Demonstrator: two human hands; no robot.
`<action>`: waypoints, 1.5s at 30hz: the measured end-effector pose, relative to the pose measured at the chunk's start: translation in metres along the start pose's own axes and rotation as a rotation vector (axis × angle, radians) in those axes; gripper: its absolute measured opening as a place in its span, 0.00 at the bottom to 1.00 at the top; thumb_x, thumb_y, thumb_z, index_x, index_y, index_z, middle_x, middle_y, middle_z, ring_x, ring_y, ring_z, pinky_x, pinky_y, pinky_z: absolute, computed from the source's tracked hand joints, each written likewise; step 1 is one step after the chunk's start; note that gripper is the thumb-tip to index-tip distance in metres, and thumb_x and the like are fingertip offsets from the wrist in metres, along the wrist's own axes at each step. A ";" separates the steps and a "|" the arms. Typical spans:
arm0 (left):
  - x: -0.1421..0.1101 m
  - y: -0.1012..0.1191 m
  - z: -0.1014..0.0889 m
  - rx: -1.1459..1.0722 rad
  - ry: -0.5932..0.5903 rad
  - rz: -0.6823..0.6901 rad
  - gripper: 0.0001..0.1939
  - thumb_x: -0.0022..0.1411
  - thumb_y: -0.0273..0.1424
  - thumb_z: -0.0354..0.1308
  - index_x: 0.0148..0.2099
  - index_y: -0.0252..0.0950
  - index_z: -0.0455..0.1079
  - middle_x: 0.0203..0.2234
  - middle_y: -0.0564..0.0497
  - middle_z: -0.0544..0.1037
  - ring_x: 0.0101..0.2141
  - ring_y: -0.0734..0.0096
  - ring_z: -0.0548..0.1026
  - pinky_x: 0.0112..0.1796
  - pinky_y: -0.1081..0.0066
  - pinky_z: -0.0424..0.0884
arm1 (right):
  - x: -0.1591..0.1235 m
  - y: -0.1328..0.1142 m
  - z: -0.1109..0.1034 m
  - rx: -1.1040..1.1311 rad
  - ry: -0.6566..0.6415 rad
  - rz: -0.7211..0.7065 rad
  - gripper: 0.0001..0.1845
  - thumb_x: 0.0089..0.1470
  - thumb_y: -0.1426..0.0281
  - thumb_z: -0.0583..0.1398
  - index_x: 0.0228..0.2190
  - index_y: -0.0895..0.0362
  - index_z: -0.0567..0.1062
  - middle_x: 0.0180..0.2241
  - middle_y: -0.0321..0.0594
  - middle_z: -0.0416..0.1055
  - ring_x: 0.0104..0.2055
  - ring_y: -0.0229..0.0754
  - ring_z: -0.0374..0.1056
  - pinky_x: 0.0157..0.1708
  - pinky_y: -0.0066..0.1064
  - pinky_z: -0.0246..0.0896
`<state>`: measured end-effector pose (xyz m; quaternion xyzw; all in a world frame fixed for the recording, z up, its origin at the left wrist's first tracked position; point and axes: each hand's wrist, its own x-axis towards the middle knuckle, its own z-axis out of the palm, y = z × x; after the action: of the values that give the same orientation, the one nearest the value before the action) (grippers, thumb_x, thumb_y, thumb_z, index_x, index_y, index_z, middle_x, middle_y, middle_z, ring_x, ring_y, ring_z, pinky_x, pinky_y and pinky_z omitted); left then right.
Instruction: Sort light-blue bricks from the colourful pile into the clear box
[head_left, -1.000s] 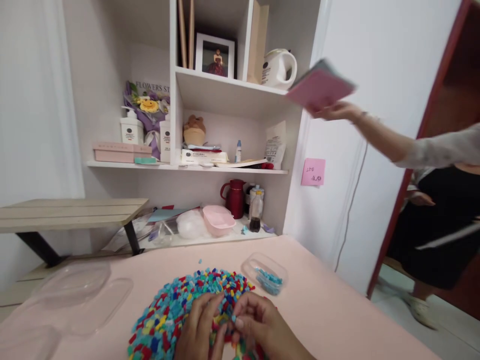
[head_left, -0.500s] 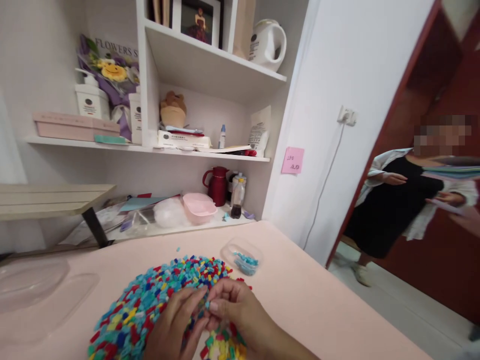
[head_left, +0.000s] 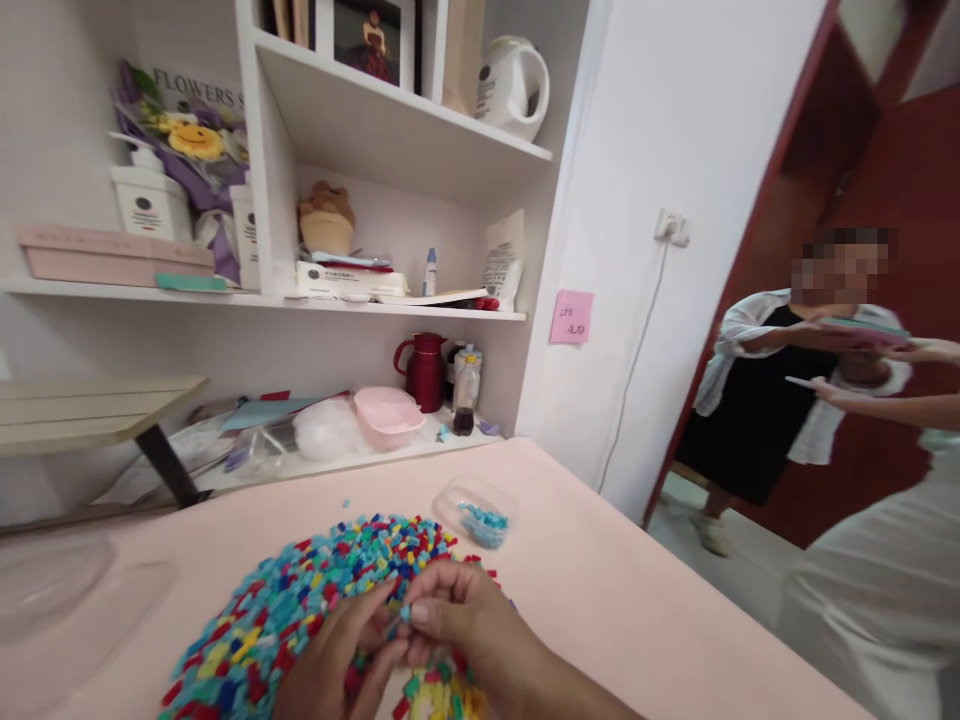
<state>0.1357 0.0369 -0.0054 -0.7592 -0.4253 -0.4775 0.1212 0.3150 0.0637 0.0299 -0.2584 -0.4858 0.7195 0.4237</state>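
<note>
A wide pile of small multicoloured plastic pieces (head_left: 300, 590), like tiny toy bricks, lies on the pink tabletop. My right hand (head_left: 469, 625) pinches a small light blue piece (head_left: 406, 612) between thumb and fingers, low over the pile. My left hand (head_left: 337, 655) is curved beside it, thumb and index finger apart, fingertips close to the right hand's. Whether something small lies inside its curl is hidden. Beyond my hands stands a clear plastic container (head_left: 474, 512) with light blue pieces in it. Mostly yellow, red and green pieces (head_left: 439, 690) lie below my right hand.
Clear plastic lids or trays (head_left: 82, 620) lie at left, near a slatted wooden stand (head_left: 90, 405). Behind the table, shelves hold a pink basin (head_left: 388, 415), a red jug (head_left: 422, 372) and a bottle (head_left: 466, 395). Two people stand at right by the doorway, one partly visible (head_left: 877, 570).
The view has turned slightly right. My hands stay together over the pile, the right still pinching a light blue piece. A second person has come further into view at right, arm stretched out.
</note>
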 end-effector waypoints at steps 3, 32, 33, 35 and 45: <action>0.004 0.012 -0.004 -0.027 -0.005 -0.063 0.17 0.64 0.37 0.55 0.54 0.45 0.66 0.37 0.54 0.82 0.33 0.73 0.81 0.35 0.78 0.77 | -0.003 0.000 0.000 0.011 0.021 0.001 0.24 0.36 0.57 0.73 0.29 0.62 0.74 0.21 0.37 0.73 0.21 0.35 0.69 0.26 0.26 0.61; 0.003 0.015 -0.009 0.038 0.166 -0.165 0.09 0.66 0.33 0.51 0.44 0.41 0.72 0.34 0.54 0.81 0.33 0.72 0.81 0.36 0.76 0.76 | 0.015 -0.049 -0.100 -0.894 0.769 -0.454 0.11 0.50 0.61 0.61 0.28 0.55 0.77 0.33 0.40 0.77 0.40 0.47 0.69 0.46 0.38 0.56; 0.003 0.014 -0.009 0.037 0.155 -0.171 0.09 0.66 0.33 0.51 0.45 0.42 0.72 0.34 0.54 0.81 0.34 0.72 0.81 0.37 0.75 0.76 | 0.017 -0.047 -0.104 -0.904 0.775 -0.446 0.11 0.50 0.61 0.61 0.27 0.56 0.77 0.32 0.40 0.77 0.39 0.47 0.69 0.46 0.38 0.56; 0.002 0.014 -0.010 0.036 0.129 -0.183 0.09 0.65 0.33 0.52 0.45 0.42 0.72 0.35 0.54 0.82 0.34 0.72 0.81 0.39 0.74 0.76 | 0.020 -0.044 -0.108 -0.912 0.781 -0.436 0.11 0.49 0.60 0.61 0.27 0.56 0.77 0.31 0.40 0.77 0.38 0.47 0.69 0.45 0.39 0.56; 0.000 0.014 -0.013 0.012 0.090 -0.239 0.09 0.64 0.33 0.53 0.45 0.42 0.72 0.35 0.54 0.82 0.35 0.69 0.81 0.40 0.72 0.76 | 0.020 -0.045 -0.110 -0.946 0.808 -0.446 0.10 0.49 0.62 0.60 0.27 0.55 0.77 0.31 0.38 0.77 0.37 0.47 0.69 0.44 0.38 0.57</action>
<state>0.1387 0.0209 0.0044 -0.6803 -0.5097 -0.5195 0.0867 0.4071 0.1408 0.0289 -0.5595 -0.5941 0.1701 0.5523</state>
